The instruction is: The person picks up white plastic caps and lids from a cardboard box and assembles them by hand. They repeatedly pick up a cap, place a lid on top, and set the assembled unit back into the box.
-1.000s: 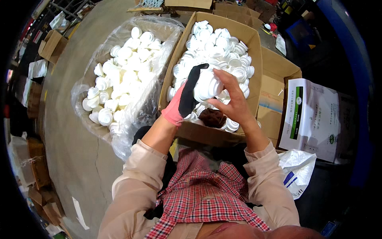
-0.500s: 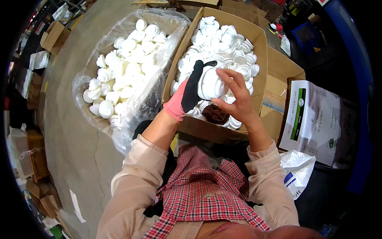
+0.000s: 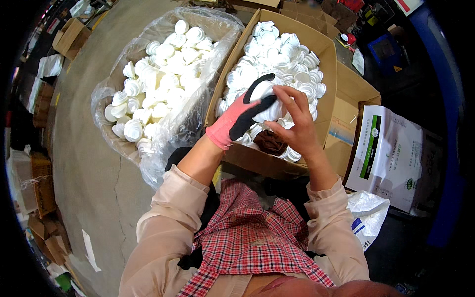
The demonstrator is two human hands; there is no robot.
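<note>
A round white plastic cap (image 3: 271,113) is held up over the open cardboard box in front of me. My left hand (image 3: 238,117), in a pink glove with black fingers, is closed around its left side, thumb and forefinger spread over it. From the right, my bare right hand (image 3: 301,123) curves its fingertips against the cap's edge. Below lie many similar white caps (image 3: 302,76) heaped in the cardboard box (image 3: 328,74). A crumpled brown cloth (image 3: 269,142) rests on the caps near the box's front edge, just under my hands.
Left of the box stands a container lined with clear plastic (image 3: 198,114), heaped with cream-white parts (image 3: 163,79). A white printed carton (image 3: 391,148) stands at the right, above a white sack (image 3: 368,213). Loose cardboard boxes (image 3: 71,38) line the far left.
The cap has turned and tilted between my hands. My left fingers have shifted from its left side to lie across it. My right hand stays at its right edge.
</note>
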